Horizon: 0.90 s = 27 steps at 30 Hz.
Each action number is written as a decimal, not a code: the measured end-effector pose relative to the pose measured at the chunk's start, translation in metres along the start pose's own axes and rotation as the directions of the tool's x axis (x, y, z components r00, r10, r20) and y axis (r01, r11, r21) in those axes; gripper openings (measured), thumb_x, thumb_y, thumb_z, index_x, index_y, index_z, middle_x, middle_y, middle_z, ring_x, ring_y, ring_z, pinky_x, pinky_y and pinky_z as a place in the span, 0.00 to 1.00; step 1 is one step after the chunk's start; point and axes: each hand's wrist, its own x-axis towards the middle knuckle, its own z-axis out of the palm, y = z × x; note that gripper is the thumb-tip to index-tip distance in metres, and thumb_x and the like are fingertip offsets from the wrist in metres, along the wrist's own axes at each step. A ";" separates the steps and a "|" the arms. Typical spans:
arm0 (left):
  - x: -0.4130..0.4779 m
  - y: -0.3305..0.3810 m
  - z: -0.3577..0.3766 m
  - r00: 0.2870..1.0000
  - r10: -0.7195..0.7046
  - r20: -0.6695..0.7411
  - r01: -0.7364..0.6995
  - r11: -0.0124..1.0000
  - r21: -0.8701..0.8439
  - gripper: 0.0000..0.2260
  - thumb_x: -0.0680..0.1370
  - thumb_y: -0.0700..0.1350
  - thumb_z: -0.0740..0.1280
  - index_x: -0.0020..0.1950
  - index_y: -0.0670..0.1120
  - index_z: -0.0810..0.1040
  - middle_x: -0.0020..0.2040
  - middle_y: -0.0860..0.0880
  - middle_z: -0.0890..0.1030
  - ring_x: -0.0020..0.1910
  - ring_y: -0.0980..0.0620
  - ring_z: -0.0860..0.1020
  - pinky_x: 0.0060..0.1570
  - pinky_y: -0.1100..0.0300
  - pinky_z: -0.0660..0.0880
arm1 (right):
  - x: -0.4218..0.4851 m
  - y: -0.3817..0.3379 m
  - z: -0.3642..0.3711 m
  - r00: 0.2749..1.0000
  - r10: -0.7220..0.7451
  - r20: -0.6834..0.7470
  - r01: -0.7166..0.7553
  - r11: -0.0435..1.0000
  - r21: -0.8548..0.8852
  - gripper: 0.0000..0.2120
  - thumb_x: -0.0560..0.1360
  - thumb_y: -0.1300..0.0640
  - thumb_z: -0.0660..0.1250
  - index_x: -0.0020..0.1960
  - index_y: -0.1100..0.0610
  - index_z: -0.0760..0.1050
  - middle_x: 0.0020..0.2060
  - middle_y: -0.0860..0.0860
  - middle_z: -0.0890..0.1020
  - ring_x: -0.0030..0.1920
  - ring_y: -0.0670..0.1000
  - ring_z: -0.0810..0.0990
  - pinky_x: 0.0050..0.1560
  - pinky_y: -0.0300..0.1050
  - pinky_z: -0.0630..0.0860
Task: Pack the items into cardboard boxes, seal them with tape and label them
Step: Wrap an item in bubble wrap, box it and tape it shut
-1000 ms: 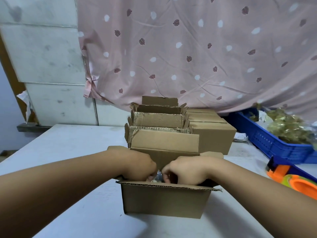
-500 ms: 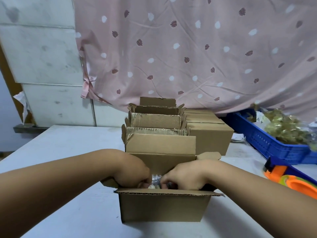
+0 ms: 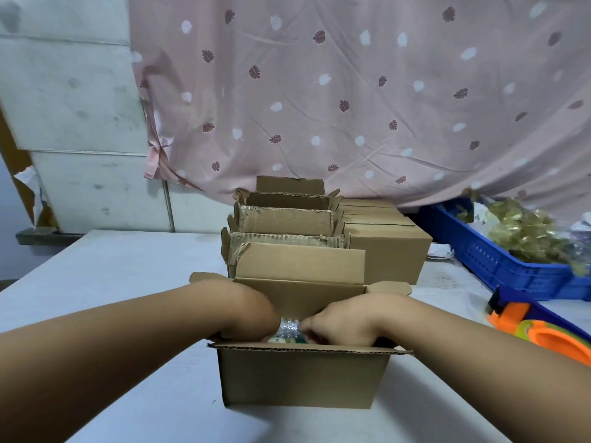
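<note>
An open cardboard box (image 3: 300, 377) stands on the table in front of me, its flaps up. Both my hands reach down into it. My left hand (image 3: 252, 318) and my right hand (image 3: 339, 326) hold a bubble-wrapped item (image 3: 287, 330) between them inside the box; the fingers are curled and mostly hidden behind the near wall. Only a small shiny patch of the wrap and a bit of green show between the hands.
A row of open cardboard boxes (image 3: 287, 219) stands behind, with closed boxes (image 3: 390, 251) to their right. A blue crate (image 3: 499, 266) with wrapped goods sits at the right, an orange tape dispenser (image 3: 550, 334) near it. A pink curtain (image 3: 351, 91) hangs behind.
Both hands have sunk a little deeper into the box with the wrapped item. The view has shifted slightly; the box has stayed in place.
</note>
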 end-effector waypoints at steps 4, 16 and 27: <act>0.004 -0.005 0.006 0.999 0.022 0.026 -0.022 1.000 -0.004 0.12 0.80 0.38 0.53 0.57 0.40 0.74 0.55 0.39 0.78 0.46 0.42 0.75 0.26 0.59 0.60 | 0.002 0.001 -0.003 0.996 -0.005 0.089 -0.001 0.997 0.071 0.08 0.77 0.68 0.59 0.52 0.58 0.64 0.43 0.56 0.71 0.43 0.53 0.66 0.35 0.46 0.62; 0.003 -0.002 0.004 0.998 0.055 -0.021 -0.054 0.998 0.028 0.12 0.80 0.36 0.54 0.56 0.37 0.75 0.54 0.38 0.77 0.42 0.44 0.71 0.27 0.58 0.59 | 0.004 -0.002 0.000 1.000 0.006 0.008 -0.005 0.999 -0.046 0.05 0.78 0.66 0.58 0.51 0.56 0.65 0.45 0.54 0.71 0.44 0.53 0.68 0.34 0.47 0.57; -0.009 0.002 -0.010 0.979 0.094 -0.181 -0.092 0.996 0.020 0.08 0.77 0.36 0.61 0.53 0.42 0.77 0.52 0.43 0.78 0.43 0.48 0.70 0.37 0.61 0.62 | -0.009 0.010 -0.010 0.956 0.099 -0.275 -0.057 0.986 0.154 0.10 0.71 0.51 0.72 0.51 0.52 0.79 0.43 0.47 0.81 0.42 0.47 0.75 0.40 0.40 0.70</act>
